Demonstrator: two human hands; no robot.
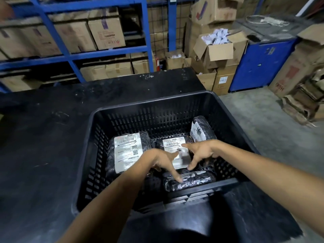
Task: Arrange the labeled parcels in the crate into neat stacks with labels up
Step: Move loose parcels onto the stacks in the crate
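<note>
Below, on a dark worktop (43,146), a black slotted plastic crate (157,106) holding four black-wrapped parcels: a label-up parcel at left (127,151), a label-up parcel in the middle (175,148), a parcel tilted against the right wall (201,128), and a parcel on edge along the near wall (189,179). Inside the crate, both hands with fingers spread and gripping nothing: left hand (157,160) reaching one fingertip to the near parcel, right hand (201,151) over the middle label. Behind, blue shelving (70,55) stacked with cardboard boxes (107,32).
</note>
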